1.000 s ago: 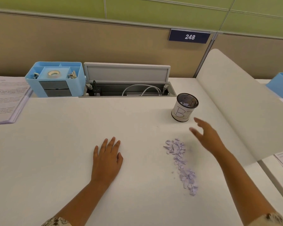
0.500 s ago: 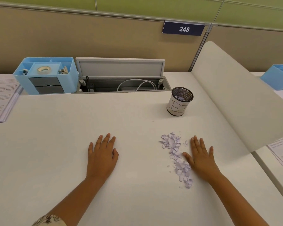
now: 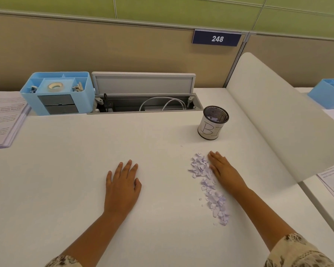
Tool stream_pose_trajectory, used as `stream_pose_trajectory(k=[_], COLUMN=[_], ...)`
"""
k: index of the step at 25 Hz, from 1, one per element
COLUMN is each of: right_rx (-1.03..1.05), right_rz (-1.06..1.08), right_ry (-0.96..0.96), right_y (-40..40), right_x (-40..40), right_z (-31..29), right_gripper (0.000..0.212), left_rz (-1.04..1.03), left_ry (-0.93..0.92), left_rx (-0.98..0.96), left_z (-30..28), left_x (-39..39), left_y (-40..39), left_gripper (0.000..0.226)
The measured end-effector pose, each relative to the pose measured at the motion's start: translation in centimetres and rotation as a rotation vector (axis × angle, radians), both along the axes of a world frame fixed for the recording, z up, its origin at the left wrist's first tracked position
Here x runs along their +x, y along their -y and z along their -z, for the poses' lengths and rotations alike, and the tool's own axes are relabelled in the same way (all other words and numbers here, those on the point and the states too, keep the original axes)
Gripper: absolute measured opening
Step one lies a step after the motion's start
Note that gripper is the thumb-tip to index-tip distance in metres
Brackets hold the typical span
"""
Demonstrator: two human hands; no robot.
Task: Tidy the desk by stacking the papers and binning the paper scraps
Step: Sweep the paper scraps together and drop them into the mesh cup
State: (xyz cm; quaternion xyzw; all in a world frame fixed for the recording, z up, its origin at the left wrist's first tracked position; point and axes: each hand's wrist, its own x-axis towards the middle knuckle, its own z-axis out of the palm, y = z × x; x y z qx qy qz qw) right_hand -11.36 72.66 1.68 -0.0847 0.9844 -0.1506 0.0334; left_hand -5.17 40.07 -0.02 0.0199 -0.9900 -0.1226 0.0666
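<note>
We see the paper scraps at lower right of centre on the desk, our right hand touching their right edge, the bin above them, the papers far left

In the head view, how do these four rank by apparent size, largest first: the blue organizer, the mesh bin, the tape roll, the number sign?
1. Blue organizer
2. Number sign and mesh bin: look about alike, and the sign is farther away, so not ranked.
3. Tape roll, inside the organizer.
</note>
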Motion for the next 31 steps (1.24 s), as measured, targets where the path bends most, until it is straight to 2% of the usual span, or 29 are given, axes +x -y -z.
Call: stream_pose_trajectory(k=[3, 7, 12, 16, 19, 22, 24, 27, 31], right_rx=[-0.052, -0.096, 0.003, -0.183, -0.249, -0.289, -0.207, -0.164, -0.16], right_rz=[0.066, 0.137, 0.066, 0.184, 0.203, 0.114, 0.076, 0.101, 0.123], right_ry=[-0.089, -0.006, 0.001, 0.066, 0.151, 0.224, 0.176, -0.025, -0.108], right_y=[-0.6, -1.2, -1.7, -2.3, -2.2, -0.6, -0.1, -0.1, -1.2], right_x=[1.7, 4.5, 7.4, 8.0, 10.1, 12.0, 12.5, 12.8, 12.7], right_z=[-0.1, -0.5, -0.7, -3.0, -3.8, -3.1, -2.0, -0.7, 0.1], right_gripper=[0.037, 0.037, 0.04, 0.036, 0.041, 0.064, 0.068, 0.045, 0.039], left_rz=[0.001, 0.006, 0.002, 0.003, -0.002, 0.001, 0.002, -0.002, 0.003], left_ry=[-0.002, -0.006, -0.009, 0.003, -0.001, -0.004, -0.005, -0.008, -0.005], left_rx=[-0.001, -0.003, 0.003, -0.001, 0.007, 0.008, 0.01, 0.011, 0.009], left_z=[0.0, 0.0, 0.1, 0.1, 0.2, 0.2, 0.2, 0.2, 0.2], left_x=[0.0, -0.1, 0.0, -0.1, 0.0, 0.0, -0.1, -0.1, 0.0], left_y=[0.0, 0.0, 0.0, -0.1, -0.1, 0.0, 0.0, -0.1, -0.1], left_gripper=[0.053, 0.053, 0.054, 0.055, 0.055, 0.055, 0.055, 0.055, 0.055])
